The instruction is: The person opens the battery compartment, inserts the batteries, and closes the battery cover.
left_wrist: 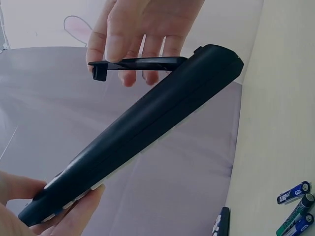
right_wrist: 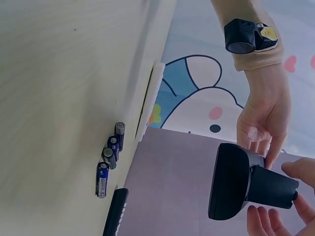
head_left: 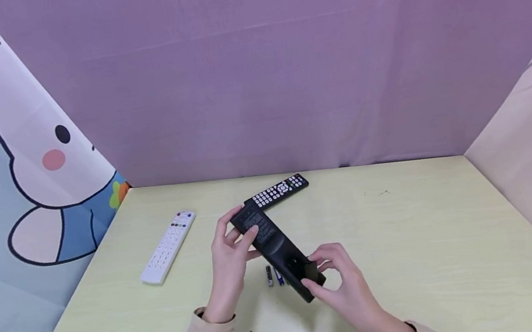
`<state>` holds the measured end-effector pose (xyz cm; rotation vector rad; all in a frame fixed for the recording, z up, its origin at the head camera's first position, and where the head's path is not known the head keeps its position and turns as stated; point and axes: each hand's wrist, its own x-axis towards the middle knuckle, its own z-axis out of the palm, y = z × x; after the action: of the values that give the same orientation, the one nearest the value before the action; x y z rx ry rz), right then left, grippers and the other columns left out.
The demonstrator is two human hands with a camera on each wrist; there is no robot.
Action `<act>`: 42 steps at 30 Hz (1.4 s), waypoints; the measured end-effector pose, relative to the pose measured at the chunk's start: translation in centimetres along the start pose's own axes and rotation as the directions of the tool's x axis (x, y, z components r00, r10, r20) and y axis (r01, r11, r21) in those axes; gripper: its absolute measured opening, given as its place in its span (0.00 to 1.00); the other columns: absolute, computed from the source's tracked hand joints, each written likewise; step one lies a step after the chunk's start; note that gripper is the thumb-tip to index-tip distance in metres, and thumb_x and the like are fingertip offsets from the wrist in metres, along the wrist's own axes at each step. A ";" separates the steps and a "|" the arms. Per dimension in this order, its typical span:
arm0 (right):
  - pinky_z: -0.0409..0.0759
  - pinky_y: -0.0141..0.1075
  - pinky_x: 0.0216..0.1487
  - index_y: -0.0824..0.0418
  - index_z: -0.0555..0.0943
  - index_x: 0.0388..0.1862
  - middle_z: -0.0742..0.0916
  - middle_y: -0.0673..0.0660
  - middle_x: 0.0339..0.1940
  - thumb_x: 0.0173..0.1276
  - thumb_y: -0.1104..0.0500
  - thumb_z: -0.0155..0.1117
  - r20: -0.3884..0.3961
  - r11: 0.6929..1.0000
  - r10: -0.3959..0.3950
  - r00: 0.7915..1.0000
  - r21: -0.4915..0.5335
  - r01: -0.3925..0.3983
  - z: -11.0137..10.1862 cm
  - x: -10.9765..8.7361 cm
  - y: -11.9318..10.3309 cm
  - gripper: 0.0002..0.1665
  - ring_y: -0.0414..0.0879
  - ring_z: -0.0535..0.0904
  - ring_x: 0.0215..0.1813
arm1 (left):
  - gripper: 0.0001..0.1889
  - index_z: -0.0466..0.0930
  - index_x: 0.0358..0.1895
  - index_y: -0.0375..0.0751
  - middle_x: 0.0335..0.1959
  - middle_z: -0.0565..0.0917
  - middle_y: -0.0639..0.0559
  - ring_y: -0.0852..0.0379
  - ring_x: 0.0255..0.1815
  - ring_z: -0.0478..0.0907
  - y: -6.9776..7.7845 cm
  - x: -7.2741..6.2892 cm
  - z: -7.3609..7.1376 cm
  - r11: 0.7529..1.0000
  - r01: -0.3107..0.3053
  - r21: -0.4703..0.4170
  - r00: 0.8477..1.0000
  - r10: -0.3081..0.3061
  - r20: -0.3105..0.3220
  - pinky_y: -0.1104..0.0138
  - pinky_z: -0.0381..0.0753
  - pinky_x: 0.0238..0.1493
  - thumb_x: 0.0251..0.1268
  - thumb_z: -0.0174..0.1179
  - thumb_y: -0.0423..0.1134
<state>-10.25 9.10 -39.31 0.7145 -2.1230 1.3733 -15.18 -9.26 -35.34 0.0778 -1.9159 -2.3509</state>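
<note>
A black remote control [head_left: 272,241] is held tilted above the table, its back towards me. My left hand [head_left: 230,262] grips its far end between thumb and fingers. At the near end my right hand [head_left: 347,290] pinches the remote's battery cover [left_wrist: 142,63]. In the left wrist view the cover stands out at an angle from the back, its inner end touching or close to the remote's body. Several loose batteries [right_wrist: 102,179] lie on the table below; the head view shows only part of the group beside the remote. The inside of the battery compartment is mostly in shadow.
A white remote [head_left: 169,248] lies on the table to the left. Another black remote [head_left: 280,189] lies face up behind the held one, partly covered by it. Fabric walls [head_left: 283,71] stand around the table [head_left: 436,232].
</note>
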 end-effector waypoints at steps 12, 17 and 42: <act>0.79 0.31 0.36 0.62 0.74 0.41 0.76 0.52 0.37 0.44 0.76 0.66 -0.030 0.991 0.117 0.993 0.076 -0.114 0.1 -0.2 0.1 0.24 0.40 0.75 0.33 | 0.25 0.63 0.59 0.44 0.45 0.76 0.34 0.53 0.33 0.80 -0.3 -0.1 0.0 1.000 0.011 -0.013 1.000 -0.011 -0.008 0.58 0.82 0.28 0.57 0.52 0.24; 0.79 0.32 0.38 0.65 0.75 0.44 0.77 0.56 0.38 0.47 0.76 0.64 -0.046 0.959 0.207 0.977 0.209 -0.193 -0.2 -0.1 0.2 0.23 0.42 0.76 0.37 | 0.25 0.63 0.59 0.43 0.46 0.75 0.33 0.53 0.33 0.80 -0.4 -0.1 -0.1 1.000 0.009 -0.006 1.000 -0.009 -0.015 0.59 0.82 0.28 0.57 0.52 0.24; 0.80 0.32 0.36 0.63 0.79 0.44 0.81 0.54 0.39 0.47 0.76 0.64 0.116 0.946 0.325 0.939 -0.051 -0.321 -3.9 0.5 3.9 0.22 0.41 0.77 0.37 | 0.25 0.62 0.60 0.41 0.47 0.74 0.31 0.58 0.31 0.80 -0.2 0.2 -2.4 0.998 0.027 0.062 0.999 -0.024 -0.039 0.61 0.82 0.28 0.58 0.52 0.24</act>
<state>-12.69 14.02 -40.15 0.4598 -2.4381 1.4904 -15.11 -11.57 -36.03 0.1521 -1.9827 -2.2877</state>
